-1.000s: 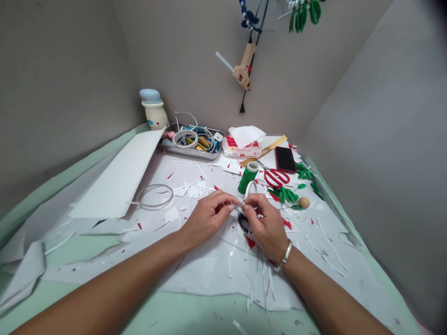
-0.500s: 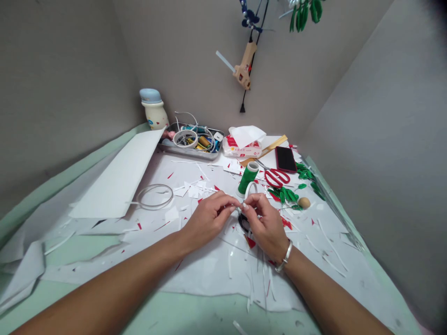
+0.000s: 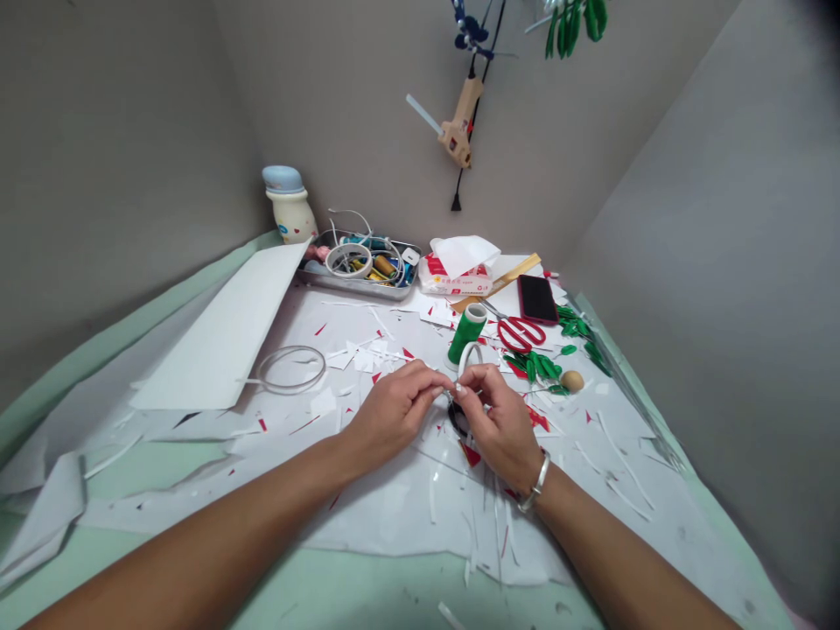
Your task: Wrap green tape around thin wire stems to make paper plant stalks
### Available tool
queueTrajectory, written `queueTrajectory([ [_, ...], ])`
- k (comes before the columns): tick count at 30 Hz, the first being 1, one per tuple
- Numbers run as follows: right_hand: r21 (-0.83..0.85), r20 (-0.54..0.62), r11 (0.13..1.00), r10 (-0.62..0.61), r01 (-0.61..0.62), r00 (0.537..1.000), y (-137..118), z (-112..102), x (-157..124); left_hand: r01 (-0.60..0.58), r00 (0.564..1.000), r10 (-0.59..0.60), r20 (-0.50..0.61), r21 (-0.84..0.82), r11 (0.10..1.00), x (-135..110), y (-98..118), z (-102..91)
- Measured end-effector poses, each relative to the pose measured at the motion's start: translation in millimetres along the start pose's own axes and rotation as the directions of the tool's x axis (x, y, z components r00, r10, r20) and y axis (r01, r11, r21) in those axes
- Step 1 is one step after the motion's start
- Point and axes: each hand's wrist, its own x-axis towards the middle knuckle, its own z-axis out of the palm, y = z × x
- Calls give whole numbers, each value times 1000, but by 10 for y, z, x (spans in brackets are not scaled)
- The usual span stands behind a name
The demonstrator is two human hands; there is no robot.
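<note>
Both grips are closed in a tight fingertip pinch, the left grip (image 3: 392,413) and right grip (image 3: 500,422) meeting at the middle. Between them they hold a thin white strip (image 3: 455,386), too small to make out in full. Just below the pinch lies a black loop (image 3: 458,420), partly hidden by the fingers. A metal bangle (image 3: 539,481) circles the right wrist. Under the grip spreads a paper sheet (image 3: 394,525), littered with white offcuts and red scraps.

Just beyond the grip, a white tape roll (image 3: 471,359) stands before a green spool (image 3: 465,334). To the right lie green leaves (image 3: 533,367), a wooden bead (image 3: 571,381) and red scissors (image 3: 521,333). To the left rest a clear hoop (image 3: 291,369) and a white board (image 3: 223,328). Farther off sit a phone (image 3: 536,299), a tissue pack (image 3: 458,267) and a metal tray (image 3: 358,293). Farthest, a glue gun (image 3: 460,131) hangs against the wall.
</note>
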Motion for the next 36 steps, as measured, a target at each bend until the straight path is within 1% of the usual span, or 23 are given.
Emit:
queueTrajectory([
  [6, 3, -9, 1000, -2, 2, 1000, 1, 11, 10, -6, 1000, 6, -5, 0, 1000, 17, 1, 0],
  [15, 19, -12, 1000, 4, -4, 1000, -4, 8, 0, 11, 1000, -12, -11, -62, 998, 14, 44, -8],
  [20, 18, -12, 1000, -11, 11, 1000, -8, 6, -4, 33, 999, -34, -22, -30, 999, 13, 68, -19],
  [23, 20, -4, 999, -26, 27, 1000, -12, 3, -9, 42, 998, -43, -39, -22, 999, 11, 60, -22],
  [27, 25, 18, 999, -27, 26, 999, -8, 13, -19, 47, 998, -50, -46, -60, 997, 15, 57, -25],
  [33, 48, 47, 999, -17, 15, 999, 1, 22, -34, 65, 998, -67, -15, -105, 992, 17, 70, -28],
  [36, 58, 58, 998, -18, 14, 998, -7, 14, -30, 70, 997, -72, -17, -110, 991, 15, 74, -33],
])
